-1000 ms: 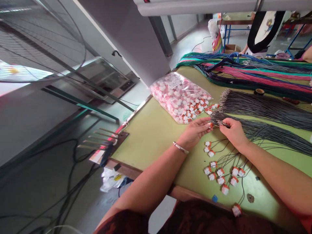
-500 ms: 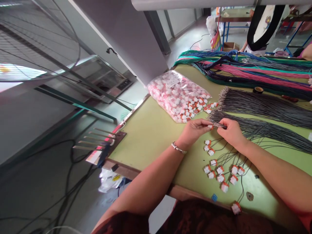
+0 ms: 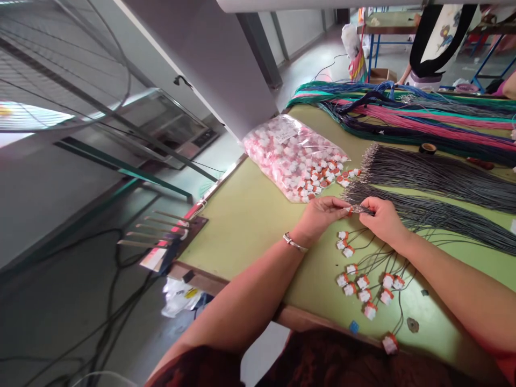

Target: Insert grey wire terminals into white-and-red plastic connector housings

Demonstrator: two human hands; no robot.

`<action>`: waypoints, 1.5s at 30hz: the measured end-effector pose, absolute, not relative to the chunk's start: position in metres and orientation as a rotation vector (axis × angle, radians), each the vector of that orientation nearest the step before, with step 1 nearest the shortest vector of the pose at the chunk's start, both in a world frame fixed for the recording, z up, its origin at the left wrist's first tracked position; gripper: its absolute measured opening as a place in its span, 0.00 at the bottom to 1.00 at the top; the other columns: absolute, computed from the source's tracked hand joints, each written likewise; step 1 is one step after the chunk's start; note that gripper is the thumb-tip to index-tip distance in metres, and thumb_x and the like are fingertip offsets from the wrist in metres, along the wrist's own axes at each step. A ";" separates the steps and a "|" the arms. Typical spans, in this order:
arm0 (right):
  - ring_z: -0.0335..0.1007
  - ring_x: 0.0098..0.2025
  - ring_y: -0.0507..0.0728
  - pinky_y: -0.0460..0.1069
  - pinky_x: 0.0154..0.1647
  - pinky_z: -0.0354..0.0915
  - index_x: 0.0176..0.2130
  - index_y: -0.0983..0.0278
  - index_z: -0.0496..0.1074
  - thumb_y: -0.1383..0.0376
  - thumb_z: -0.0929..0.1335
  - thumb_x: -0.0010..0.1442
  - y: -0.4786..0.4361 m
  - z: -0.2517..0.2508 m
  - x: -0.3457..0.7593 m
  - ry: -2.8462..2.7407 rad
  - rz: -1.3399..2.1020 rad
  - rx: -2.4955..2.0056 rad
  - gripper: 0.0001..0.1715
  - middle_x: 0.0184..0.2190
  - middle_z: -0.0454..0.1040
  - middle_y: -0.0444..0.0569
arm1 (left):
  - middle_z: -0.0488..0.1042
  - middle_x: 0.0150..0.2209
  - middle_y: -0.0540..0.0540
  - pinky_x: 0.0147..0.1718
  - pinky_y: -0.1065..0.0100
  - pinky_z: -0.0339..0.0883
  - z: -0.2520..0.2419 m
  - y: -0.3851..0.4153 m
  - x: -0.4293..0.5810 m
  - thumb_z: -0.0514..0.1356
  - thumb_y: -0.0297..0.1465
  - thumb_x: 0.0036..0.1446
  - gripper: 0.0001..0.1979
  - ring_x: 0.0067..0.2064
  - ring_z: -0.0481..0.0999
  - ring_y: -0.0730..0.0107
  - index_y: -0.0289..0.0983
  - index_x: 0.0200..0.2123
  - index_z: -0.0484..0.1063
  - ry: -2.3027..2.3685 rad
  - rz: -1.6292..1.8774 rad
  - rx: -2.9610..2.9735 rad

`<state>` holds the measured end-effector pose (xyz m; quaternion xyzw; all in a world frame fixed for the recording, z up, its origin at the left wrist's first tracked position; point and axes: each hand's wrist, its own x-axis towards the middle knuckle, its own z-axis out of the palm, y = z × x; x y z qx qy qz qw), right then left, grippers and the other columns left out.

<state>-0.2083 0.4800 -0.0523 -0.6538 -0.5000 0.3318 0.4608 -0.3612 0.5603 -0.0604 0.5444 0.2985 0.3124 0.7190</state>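
Between thumb and fingers my left hand [image 3: 325, 211] pinches a small white-and-orange connector [image 3: 350, 210], mostly covered by the fingertips. Right beside it my right hand [image 3: 381, 217] is closed on several dark wires [image 3: 367, 210], whose metal-tipped ends point at the connector. Whether a tip is inside the connector is too small to tell. Below the hands, several connectors [image 3: 364, 295] with wires attached lie spread on the green tabletop [image 3: 242, 226]. Just behind my hands rests a bundle of loose dark wires [image 3: 451, 212], and another dark bundle [image 3: 443, 174] lies beyond it.
An open clear bag of connectors [image 3: 288, 150] lies left of the wires, some spilling out. Farther back are coloured wire bundles [image 3: 423, 118] and a tape roll [image 3: 428, 148]. A pronged rack [image 3: 173, 231] sits at the left edge. Another person [image 3: 439, 43] is across the table.
Both hands stay nearly in place, with the connector and wire ends held close together. The view has shifted slightly, and the person across the table has moved a little.
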 end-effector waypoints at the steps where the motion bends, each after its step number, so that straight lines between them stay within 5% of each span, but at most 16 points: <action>1: 0.51 0.21 0.48 0.45 0.22 0.50 0.23 0.64 0.66 0.63 0.63 0.41 0.480 -0.052 -0.208 -1.240 0.824 -1.607 0.06 0.17 0.63 0.40 | 0.79 0.29 0.46 0.35 0.69 0.72 -0.061 0.561 -0.361 0.72 0.33 0.38 0.14 0.30 0.76 0.73 0.33 0.29 0.77 0.657 0.690 1.208; 45: 0.52 0.20 0.48 0.45 0.22 0.51 0.25 0.64 0.67 0.63 0.64 0.42 0.483 -0.059 -0.209 -1.218 0.792 -1.672 0.08 0.17 0.64 0.40 | 0.78 0.29 0.48 0.38 0.67 0.70 -0.067 0.550 -0.352 0.73 0.32 0.35 0.15 0.31 0.75 0.73 0.33 0.27 0.74 0.645 0.751 1.010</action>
